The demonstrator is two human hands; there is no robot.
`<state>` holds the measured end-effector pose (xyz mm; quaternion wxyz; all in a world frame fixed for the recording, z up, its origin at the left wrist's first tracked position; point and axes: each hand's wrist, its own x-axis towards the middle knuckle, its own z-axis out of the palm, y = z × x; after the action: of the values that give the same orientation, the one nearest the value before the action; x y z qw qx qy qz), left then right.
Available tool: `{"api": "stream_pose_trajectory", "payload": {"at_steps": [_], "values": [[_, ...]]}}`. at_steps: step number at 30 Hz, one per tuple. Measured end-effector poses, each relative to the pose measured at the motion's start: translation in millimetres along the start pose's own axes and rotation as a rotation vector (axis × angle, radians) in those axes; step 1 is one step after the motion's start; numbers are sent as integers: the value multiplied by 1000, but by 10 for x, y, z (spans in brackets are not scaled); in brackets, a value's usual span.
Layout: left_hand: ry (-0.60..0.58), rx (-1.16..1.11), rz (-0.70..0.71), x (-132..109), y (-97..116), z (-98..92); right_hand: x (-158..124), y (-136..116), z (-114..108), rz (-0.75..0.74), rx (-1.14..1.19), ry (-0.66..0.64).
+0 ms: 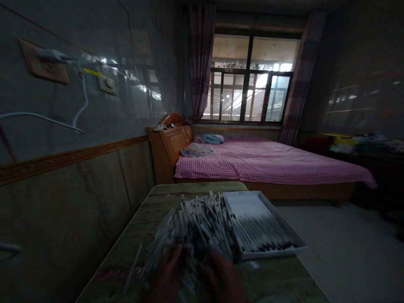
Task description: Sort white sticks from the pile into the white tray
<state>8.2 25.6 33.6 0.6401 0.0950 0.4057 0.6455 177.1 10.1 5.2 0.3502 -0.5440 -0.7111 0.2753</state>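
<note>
A loose pile of thin white pen-like sticks (205, 221), some with dark ends, covers the middle of a small table (139, 223). My left hand (168, 269) is at the near side of the pile, fingers bent together around a pale stick; the dim light blurs the grip. Close beside it, my right hand (222, 275) is low over the near edge of the pile, its fingers curled and smeared, so what they hold is unclear. Right of the pile lies a shallow white box (244, 202), with a row of similar sticks (265, 233) side by side, dark ends toward me.
One stick (132, 267) lies apart at the table's left. Behind the table stands a bed (268, 164) with a pink checked cover and wooden headboard (173, 143). A tiled wall (94, 189) with a plugged-in cable (83, 97) runs along the left.
</note>
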Motion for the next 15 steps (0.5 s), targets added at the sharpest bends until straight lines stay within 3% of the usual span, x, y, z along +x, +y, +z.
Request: {"api": "stream_pose_trajectory", "payload": {"at_steps": [4, 8, 15], "values": [[-96, 97, 23, 59, -111, -34, 52, -21, 12, 88, 419, 187], [-148, 129, 13, 156, -193, -115, 91, -60, 51, 172, 718, 197], [-194, 186, 66, 161, -222, -110, 116, -57, 84, 155, 772, 294]]}}
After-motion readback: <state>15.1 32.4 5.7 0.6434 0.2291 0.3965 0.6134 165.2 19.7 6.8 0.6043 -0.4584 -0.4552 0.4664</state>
